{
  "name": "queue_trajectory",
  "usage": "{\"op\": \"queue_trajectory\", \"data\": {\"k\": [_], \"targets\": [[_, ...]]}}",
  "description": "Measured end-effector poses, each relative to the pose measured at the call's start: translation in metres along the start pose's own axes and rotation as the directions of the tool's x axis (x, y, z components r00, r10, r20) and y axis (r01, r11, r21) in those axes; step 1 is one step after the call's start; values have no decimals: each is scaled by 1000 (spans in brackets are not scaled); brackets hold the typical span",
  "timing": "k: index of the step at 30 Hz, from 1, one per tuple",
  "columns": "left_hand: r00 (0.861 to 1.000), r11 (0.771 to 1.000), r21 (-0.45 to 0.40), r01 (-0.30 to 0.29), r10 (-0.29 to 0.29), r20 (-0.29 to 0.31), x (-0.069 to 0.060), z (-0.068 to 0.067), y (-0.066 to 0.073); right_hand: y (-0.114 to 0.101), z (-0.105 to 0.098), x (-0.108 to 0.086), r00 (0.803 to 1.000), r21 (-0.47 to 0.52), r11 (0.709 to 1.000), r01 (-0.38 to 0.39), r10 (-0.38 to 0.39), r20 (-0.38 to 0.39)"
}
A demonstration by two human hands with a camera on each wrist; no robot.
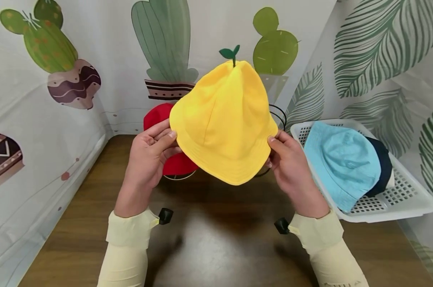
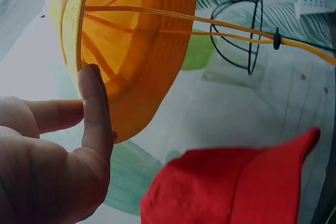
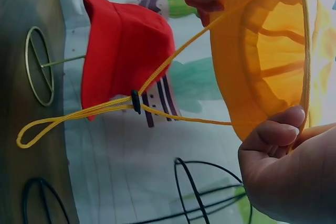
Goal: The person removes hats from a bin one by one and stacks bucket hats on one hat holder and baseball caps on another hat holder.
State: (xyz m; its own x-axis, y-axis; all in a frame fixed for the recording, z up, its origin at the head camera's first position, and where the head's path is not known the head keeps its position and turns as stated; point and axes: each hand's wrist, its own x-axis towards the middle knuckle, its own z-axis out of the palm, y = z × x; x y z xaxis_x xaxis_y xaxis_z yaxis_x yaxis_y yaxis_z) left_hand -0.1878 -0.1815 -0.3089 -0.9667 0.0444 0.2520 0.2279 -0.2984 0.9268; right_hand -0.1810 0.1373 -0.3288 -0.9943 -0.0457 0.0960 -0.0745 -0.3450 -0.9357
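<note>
A yellow bucket hat (image 1: 227, 119) with a green sprout on its crown is held up in the air by both hands. My left hand (image 1: 146, 159) pinches the brim at its left side, thumb on the outer face. At the opposite side of the brim, my right hand (image 1: 290, 163) pinches the cloth the same way. In the right wrist view a yellow chin cord (image 3: 79, 115) with a black toggle (image 3: 136, 102) hangs from the hat's inside. Behind the left hand, a red bucket hat (image 1: 178, 164) sits on a round-based wire stand (image 3: 39, 66).
A black wire hat stand (image 2: 251, 35) is mostly hidden behind the yellow hat in the head view. On the right, a white plastic basket (image 1: 414, 199) holds a light blue bucket hat (image 1: 349, 159) and a dark hat (image 1: 384, 167). Everything stands on a brown wooden table (image 1: 76, 247).
</note>
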Motion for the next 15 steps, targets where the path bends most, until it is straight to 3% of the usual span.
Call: {"op": "queue_trajectory", "data": {"k": [15], "targets": [[993,1000,-1,1,-1,-114,11,-36,2,21,39,8,994,-42,999,-29,33,103]]}}
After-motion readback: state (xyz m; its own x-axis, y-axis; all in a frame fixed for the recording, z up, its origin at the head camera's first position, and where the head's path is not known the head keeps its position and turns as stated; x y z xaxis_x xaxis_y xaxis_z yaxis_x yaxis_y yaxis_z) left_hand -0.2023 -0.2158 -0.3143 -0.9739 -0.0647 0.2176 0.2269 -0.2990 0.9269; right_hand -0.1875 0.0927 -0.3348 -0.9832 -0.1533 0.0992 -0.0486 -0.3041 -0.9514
